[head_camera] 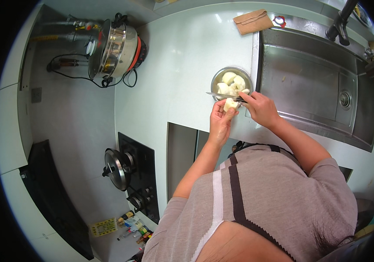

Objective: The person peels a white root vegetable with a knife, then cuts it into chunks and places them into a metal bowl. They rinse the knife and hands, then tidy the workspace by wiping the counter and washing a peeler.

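Observation:
Between the fingers and thumb of my left hand [220, 122] is a pale peeled piece of fruit or vegetable [231, 105]. My right hand [261, 108] grips a kitchen knife [218, 95] by its dark handle, and the blade points left, just above the held piece. Right behind both hands stands a round metal bowl [214, 78] with several pale peeled chunks [229, 78] in it. Knife and right fingertips overlap the bowl's near rim in the view; whether they touch it I cannot tell.
A stainless steel sink [304, 82] with a black faucet [340, 26] lies to the right. A folded brown cloth [253, 22] rests by its far corner. An electric pot [118, 49] stands at the back left, and a lidded pan [117, 169] sits on the black gas hob [144, 183].

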Demonstrator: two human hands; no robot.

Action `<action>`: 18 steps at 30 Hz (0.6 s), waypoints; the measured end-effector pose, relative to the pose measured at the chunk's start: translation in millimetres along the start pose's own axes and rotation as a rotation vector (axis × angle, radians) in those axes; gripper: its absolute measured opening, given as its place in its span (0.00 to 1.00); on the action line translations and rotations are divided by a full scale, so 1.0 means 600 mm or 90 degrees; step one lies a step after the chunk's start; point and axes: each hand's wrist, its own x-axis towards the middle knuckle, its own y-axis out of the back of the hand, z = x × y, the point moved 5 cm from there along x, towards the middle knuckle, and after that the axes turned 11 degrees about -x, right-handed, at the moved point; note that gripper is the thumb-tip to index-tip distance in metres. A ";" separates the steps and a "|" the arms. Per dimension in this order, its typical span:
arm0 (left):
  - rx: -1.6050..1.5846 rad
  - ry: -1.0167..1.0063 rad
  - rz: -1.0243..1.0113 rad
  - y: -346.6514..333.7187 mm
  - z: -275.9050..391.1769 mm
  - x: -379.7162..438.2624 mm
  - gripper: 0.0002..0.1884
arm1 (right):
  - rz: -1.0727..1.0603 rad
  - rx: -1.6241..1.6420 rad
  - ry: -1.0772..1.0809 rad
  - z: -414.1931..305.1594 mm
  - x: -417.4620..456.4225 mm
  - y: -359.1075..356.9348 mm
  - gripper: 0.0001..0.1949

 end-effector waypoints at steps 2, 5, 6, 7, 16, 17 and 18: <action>0.004 -0.019 0.012 -0.001 0.001 0.005 0.18 | -0.013 0.000 -0.047 0.009 0.001 -0.005 0.18; -0.009 -0.011 0.028 -0.001 0.014 0.015 0.19 | -0.033 0.004 -0.065 0.019 0.007 -0.009 0.16; -0.004 -0.022 0.031 0.004 0.016 0.019 0.16 | -0.040 0.006 -0.061 0.020 0.009 -0.010 0.15; -0.014 -0.017 0.037 0.010 0.016 0.019 0.16 | -0.055 0.020 -0.078 0.021 0.010 -0.011 0.15; -0.086 -0.015 0.143 0.090 0.017 -0.012 0.15 | -0.071 0.161 -0.288 0.075 0.053 -0.019 0.13; -0.096 -0.023 0.149 0.092 0.022 -0.017 0.14 | -0.071 0.139 -0.294 0.090 0.057 -0.028 0.13; -0.108 -0.032 0.157 0.094 0.026 -0.026 0.14 | -0.074 0.115 -0.298 0.097 0.061 -0.032 0.14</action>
